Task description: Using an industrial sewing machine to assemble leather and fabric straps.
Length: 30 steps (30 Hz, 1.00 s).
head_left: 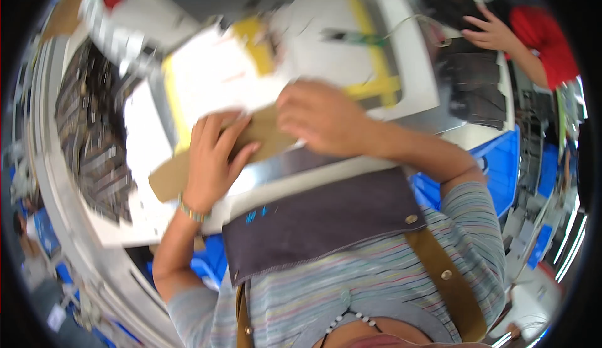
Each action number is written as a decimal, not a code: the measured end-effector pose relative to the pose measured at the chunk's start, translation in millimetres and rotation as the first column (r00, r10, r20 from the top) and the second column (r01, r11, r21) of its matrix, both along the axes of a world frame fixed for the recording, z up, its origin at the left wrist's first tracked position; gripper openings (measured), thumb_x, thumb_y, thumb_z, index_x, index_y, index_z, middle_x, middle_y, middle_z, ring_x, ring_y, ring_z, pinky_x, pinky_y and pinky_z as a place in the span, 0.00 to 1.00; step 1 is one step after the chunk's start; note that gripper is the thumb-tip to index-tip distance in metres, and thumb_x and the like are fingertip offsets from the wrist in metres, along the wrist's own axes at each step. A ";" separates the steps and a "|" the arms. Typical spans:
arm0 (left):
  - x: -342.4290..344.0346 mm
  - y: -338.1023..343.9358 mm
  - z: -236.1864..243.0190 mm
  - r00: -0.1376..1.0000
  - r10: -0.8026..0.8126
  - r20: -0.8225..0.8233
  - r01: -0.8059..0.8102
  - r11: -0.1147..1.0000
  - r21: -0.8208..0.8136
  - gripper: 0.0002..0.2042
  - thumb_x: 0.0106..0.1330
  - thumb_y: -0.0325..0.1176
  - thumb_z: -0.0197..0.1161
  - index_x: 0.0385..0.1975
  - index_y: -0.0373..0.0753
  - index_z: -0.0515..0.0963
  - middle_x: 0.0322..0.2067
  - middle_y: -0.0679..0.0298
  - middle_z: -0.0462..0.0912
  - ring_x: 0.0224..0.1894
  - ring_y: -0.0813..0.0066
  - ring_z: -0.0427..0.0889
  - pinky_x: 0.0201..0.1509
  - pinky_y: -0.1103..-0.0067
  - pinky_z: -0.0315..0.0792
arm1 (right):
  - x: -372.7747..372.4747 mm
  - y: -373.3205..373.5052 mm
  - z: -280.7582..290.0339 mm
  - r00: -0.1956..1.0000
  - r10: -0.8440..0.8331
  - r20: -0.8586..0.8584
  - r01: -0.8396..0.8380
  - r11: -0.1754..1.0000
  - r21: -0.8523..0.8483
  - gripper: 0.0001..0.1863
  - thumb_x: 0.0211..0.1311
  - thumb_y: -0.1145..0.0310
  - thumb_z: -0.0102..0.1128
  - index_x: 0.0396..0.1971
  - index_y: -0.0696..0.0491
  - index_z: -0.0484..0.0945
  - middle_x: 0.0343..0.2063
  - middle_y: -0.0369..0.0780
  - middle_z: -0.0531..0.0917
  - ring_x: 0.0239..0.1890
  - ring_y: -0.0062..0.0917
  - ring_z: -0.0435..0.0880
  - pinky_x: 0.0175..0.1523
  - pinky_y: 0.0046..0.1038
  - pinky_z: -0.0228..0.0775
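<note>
Both hands of mine are at one brown strip [268, 129], which lies before my chest. With 12 o'clock pointing away from me, the long axis of this strip goes from 8 to 2 o'clock. My left hand [213, 153] is spread over it, thumb apart from the fingers, not closed into a fist. From this hand, the bare end of the strip comes out toward 8 o'clock, so the left is the nearer one to it. My right hand [320, 119] bends its fingers over the 2 o'clock end and hides it; whether they pinch it, I cannot tell, because of blur.

Just beside the strip, on the 5 o'clock side, is shiny metal [276, 171], and at 6 o'clock my dark apron flap [320, 219]. Between 12 and 1 from the left hand is a yellow piece [254, 43]. A green-handled tool [360, 38] lies at 1 o'clock from the right hand. Farther, dark pieces [94, 147] are heaped at 9 o'clock; near 3 is a dark stack [480, 91], with another person's hand [492, 33] above. Only my own fingers cover the strip.
</note>
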<state>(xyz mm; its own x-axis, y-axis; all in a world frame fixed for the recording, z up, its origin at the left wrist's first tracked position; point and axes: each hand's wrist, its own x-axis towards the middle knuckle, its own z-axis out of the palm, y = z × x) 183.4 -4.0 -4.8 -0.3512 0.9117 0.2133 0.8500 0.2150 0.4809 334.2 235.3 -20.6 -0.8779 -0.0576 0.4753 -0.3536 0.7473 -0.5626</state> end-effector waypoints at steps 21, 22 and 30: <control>-132.5 -142.2 101.3 0.999 -0.038 0.022 -0.011 0.276 0.961 0.15 0.82 0.39 0.54 0.28 0.50 0.63 0.18 0.77 0.58 0.23 0.81 0.63 0.25 0.81 0.58 | 8.5 118.9 -22.0 0.973 -0.229 0.007 0.207 0.894 0.398 0.21 0.72 0.72 0.57 0.63 0.58 0.82 0.70 0.48 0.78 0.74 0.42 0.74 0.78 0.41 0.65; -133.5 -126.1 109.5 0.999 -0.031 0.017 -0.008 0.270 0.963 0.15 0.82 0.39 0.54 0.28 0.50 0.63 0.18 0.77 0.58 0.23 0.81 0.63 0.25 0.81 0.58 | 9.0 126.8 -25.0 0.973 -0.227 0.026 0.203 0.912 0.357 0.23 0.72 0.74 0.55 0.65 0.58 0.81 0.71 0.48 0.77 0.76 0.43 0.73 0.80 0.42 0.64; -127.2 49.5 29.3 0.959 -0.005 0.282 0.033 0.995 -0.096 0.05 0.59 0.16 0.70 0.32 0.32 0.88 0.30 0.58 0.87 0.31 0.67 0.86 0.37 0.74 0.76 | 2.3 149.8 -17.1 0.915 -0.401 -0.047 0.388 0.839 0.381 0.20 0.68 0.75 0.58 0.58 0.60 0.85 0.66 0.48 0.81 0.70 0.43 0.78 0.75 0.43 0.68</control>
<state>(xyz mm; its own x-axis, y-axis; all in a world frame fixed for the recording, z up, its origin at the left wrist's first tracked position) 56.1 45.5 24.5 -0.3666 0.9302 0.0166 0.6878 0.2590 0.6781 336.5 385.1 -37.7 -0.8795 0.1299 0.4579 0.0303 0.9753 -0.2186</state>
